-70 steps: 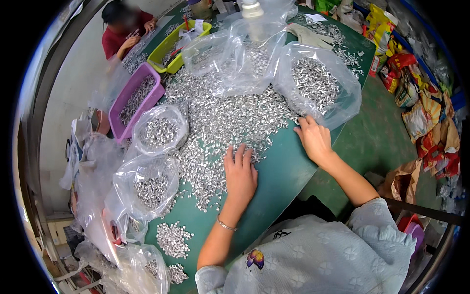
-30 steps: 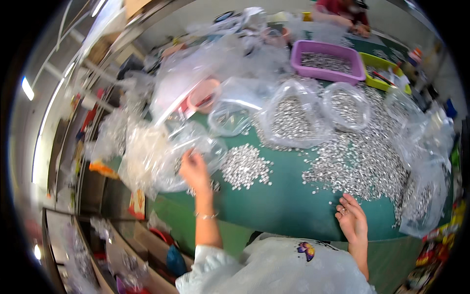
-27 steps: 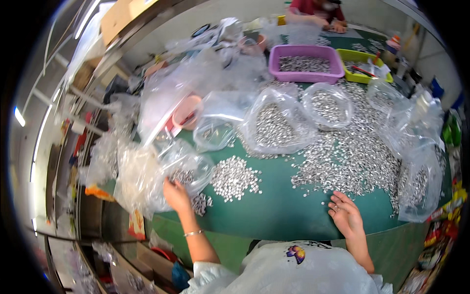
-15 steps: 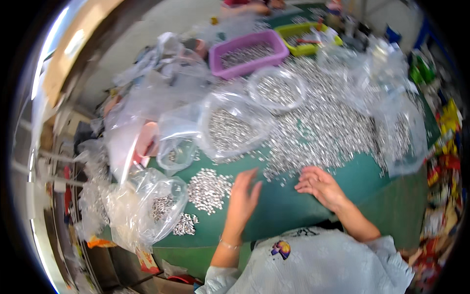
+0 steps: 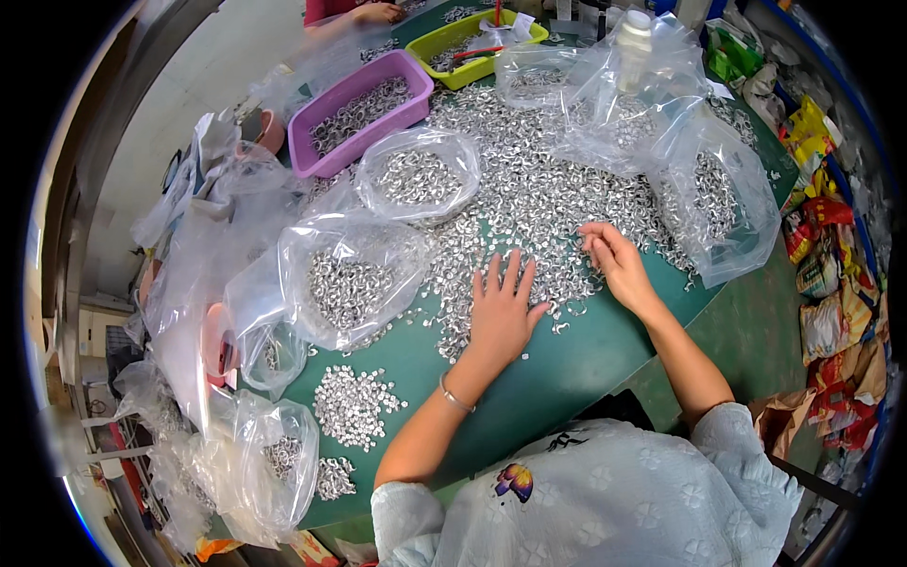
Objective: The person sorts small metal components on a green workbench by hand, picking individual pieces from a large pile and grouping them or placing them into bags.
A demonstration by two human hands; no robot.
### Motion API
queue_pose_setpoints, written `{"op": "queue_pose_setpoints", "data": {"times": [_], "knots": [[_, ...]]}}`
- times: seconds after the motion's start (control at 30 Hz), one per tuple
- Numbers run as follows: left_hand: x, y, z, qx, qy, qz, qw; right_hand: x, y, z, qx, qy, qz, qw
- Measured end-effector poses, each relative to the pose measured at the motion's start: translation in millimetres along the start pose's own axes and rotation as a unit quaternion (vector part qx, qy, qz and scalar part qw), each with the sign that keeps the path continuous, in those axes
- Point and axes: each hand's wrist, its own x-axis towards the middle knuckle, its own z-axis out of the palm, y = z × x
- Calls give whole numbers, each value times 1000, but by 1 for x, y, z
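Observation:
A broad heap of small silvery curved metal pieces (image 5: 539, 175) covers much of the green table (image 5: 595, 345). My left hand (image 5: 503, 310) lies palm down on the near edge of this heap, its fingers spread. At the heap's near right edge is my right hand (image 5: 619, 266), with fingers loosely bent and a gap between them; I see nothing held in it. Beyond my left hand, an open clear plastic bag (image 5: 300, 260) holds more pieces. A small separate pile (image 5: 351, 408) of flatter-looking bits lies left of my left forearm, with a smaller pile (image 5: 334, 479) nearer me.
A purple tub (image 5: 416, 109) and a yellow-green tub (image 5: 515, 33) with pieces stand at the far side. Clear bags (image 5: 746, 203) crowd the right end, others (image 5: 302, 454) the left. Another person's hand (image 5: 378, 13) shows at the far edge. Colourful packages (image 5: 817, 312) lie on the right.
Both hands have moved forward, away from me. My left hand has gone from the bare table onto the heap and spread flat. The view has shifted and sharpened.

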Motion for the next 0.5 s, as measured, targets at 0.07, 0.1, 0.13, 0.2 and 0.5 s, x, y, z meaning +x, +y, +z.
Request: {"op": "queue_pose_setpoints", "data": {"times": [0.07,0.1,0.13,0.2,0.5], "knots": [[-11,-3,1,-4,-19,-9,1000,4,-7,-4,94,-57,74,991],[-17,-4,0,0,-25,-9,1000,6,-8,-8,148,-86,124,977],[-21,-4,-3,5,-32,-10,999,10,-10,-9,118,-90,124,981],[-24,-5,-10,-40,1,-14,999,22,-16,-6,58,-99,125,985],[125,-32,6,-99,108,-31,989,125,27,4,-402,56,-191,894]]}}
